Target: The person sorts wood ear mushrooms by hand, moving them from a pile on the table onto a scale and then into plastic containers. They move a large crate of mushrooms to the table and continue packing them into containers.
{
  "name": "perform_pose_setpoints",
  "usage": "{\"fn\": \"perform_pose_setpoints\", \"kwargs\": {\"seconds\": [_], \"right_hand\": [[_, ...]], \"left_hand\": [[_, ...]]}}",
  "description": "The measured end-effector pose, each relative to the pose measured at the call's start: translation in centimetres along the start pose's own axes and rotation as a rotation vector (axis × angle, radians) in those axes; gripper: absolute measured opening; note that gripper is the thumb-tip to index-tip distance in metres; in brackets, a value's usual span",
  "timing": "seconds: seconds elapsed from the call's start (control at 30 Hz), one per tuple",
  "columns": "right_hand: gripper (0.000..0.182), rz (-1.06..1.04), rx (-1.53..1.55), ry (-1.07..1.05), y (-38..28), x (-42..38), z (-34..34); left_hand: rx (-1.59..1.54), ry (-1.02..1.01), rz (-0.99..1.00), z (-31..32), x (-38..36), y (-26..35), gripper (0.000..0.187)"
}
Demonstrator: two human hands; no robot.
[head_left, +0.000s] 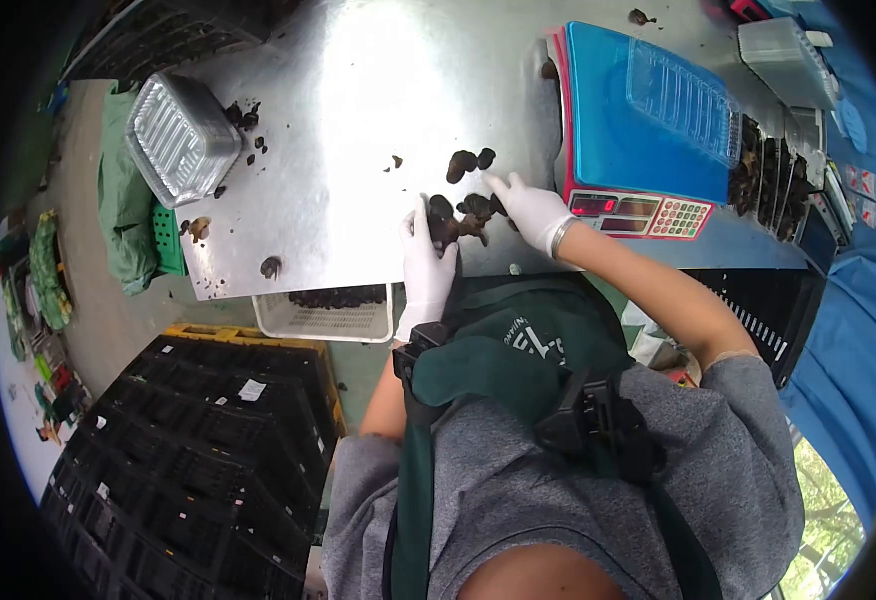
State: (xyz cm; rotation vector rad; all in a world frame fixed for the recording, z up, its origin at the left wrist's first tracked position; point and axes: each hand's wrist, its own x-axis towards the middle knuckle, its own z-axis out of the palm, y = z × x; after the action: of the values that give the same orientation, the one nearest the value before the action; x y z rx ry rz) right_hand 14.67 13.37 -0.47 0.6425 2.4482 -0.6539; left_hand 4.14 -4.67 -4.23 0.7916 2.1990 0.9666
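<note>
White gloves cover both hands. My left hand (426, 263) is at the table's near edge, its fingers apart around the left side of a small pile of dark brown, mushroom-like pieces (473, 222). On the pile's right, my right hand (532, 212) has its fingers close together by the pieces; its fingertips are too small to tell whether they grip one. A few more dark pieces (464, 163) lie just beyond the pile on the metal table (308, 180).
A scale (638, 205) with a blue tray (618, 120) and a clear container stands right. Stacked clear containers (183, 140) are at left, others (786, 62) at far right. A white basket (328, 322) sits below the edge, black crates (188, 450) lower left.
</note>
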Motion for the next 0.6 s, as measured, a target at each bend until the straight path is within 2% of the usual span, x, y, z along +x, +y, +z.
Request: {"fn": "perform_pose_setpoints", "kwargs": {"seconds": [0.03, 0.07, 0.1, 0.13, 0.23, 0.27, 0.33, 0.4, 0.43, 0.5, 0.53, 0.57, 0.6], "right_hand": [[0.071, 0.007, 0.166, 0.049, 0.2, 0.6, 0.3], [0.07, -0.059, 0.294, 0.196, 0.5, 1.4, 0.9], [0.068, -0.124, 0.42, 0.343, 0.7, 2.3, 1.8], [0.066, -0.189, 0.544, 0.489, 0.3, 2.6, 1.6], [0.064, 0.018, 0.513, 0.405, 0.1, 1.3, -0.3], [0.065, 0.068, 0.477, 0.398, 0.3, 0.9, -0.6], [0.086, 0.062, 0.391, 0.328, -0.1, 0.7, -1.1], [0.101, 0.121, 0.247, 0.265, -1.6, 0.5, -1.5], [0.116, 0.161, 0.254, 0.191, -1.5, 1.5, -1.5], [0.108, 0.096, 0.242, 0.202, -1.0, 3.8, -0.8], [0.104, 0.065, 0.237, 0.206, -1.2, 4.4, -0.7], [0.087, 0.045, 0.211, 0.208, -1.5, 4.9, -0.6], [0.082, 0.012, 0.219, 0.214, -1.9, 5.2, -0.6]], "left_hand": [[-0.071, -0.007, -0.028, -0.3, 0.5, 0.7, 0.091], [-0.142, -0.015, -0.057, -0.4, 1.0, 1.0, 0.089], [-0.191, 0.071, 0.021, 0.0, 1.6, 0.3, 0.089], [-0.193, 0.064, 0.016, -0.1, 2.4, -0.1, 0.092], [-0.164, 0.016, -0.11, -1.4, 3.5, -0.6, 0.093], [-0.182, 0.045, -0.067, -1.5, 3.4, -0.8, 0.094], [-0.219, 0.102, 0.019, -1.8, 2.5, -1.0, 0.096], [0.01, 0.038, 0.04, -2.1, 1.3, -0.8, 0.111], [0.123, 0.008, 0.053, -2.1, 0.9, -0.5, 0.119], [0.244, -0.059, 0.07, -2.2, 1.1, 1.2, 0.135], [0.223, -0.039, 0.114, -1.4, 1.4, 1.4, 0.127], [0.148, 0.011, 0.11, 0.1, 2.2, -0.9, 0.116], [0.072, 0.058, 0.106, 0.5, 3.2, -0.8, 0.105]]}}
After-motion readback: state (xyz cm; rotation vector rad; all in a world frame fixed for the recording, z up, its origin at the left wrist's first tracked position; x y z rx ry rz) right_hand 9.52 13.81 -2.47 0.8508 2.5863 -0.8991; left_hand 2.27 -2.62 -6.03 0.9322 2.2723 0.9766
